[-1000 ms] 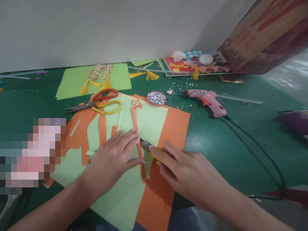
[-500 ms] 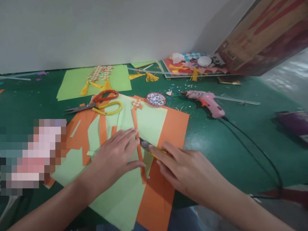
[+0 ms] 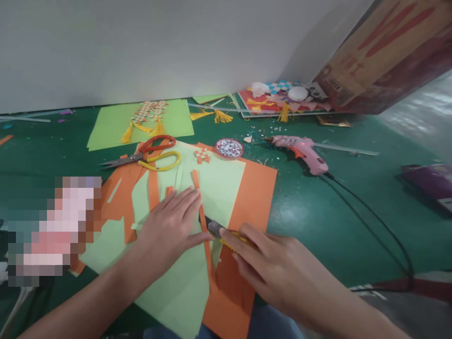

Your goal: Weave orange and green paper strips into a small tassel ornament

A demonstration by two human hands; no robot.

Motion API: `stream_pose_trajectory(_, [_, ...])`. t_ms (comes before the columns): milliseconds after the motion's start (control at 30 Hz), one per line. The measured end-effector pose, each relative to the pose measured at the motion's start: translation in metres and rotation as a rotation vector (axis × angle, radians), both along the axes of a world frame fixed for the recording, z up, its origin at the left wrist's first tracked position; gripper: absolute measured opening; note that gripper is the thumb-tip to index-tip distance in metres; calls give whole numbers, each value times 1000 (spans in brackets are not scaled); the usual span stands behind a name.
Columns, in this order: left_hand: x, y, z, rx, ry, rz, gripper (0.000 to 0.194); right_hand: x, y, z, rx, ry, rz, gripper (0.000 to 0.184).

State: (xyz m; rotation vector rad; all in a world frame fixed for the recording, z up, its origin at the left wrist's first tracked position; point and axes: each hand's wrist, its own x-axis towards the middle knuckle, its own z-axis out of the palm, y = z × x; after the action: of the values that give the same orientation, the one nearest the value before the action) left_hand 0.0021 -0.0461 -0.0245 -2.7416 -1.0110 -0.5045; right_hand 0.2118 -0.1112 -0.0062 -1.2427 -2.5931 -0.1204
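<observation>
we see that the narrow orange strip [image 3: 209,261] has slid toward us along the light green sheet [image 3: 169,287]: its far end, which met the small woven piece [image 3: 202,156] a second ago, now lies just short of it, and its near end reaches closer to us, by the edge of the orange sheet [image 3: 254,188]. the cutter knife [image 3: 214,228] has shifted a little our way too, and its dark tip now shows on the left side of the strip. from this angle we cannot tell whether the blade runs over the strip or under it.

our left hand [image 3: 173,221] is spread flat, palm down, fingers together on the strip and sheet, thumb held out across the strip; it grips nothing. our right hand [image 3: 271,254] is curled closed around the yellow handle of the knife.

for the work in hand, we judge that blade and strip are now engaged, with the strip drawn free of the woven piece, and that the left hand's pressure is what steadies the paper.
</observation>
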Motion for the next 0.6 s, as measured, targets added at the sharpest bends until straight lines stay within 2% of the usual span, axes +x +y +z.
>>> stream_pose_trajectory(600, [-1, 0, 0, -52, 35, 14, 61, -5, 18, -3, 23, -44, -85, 35])
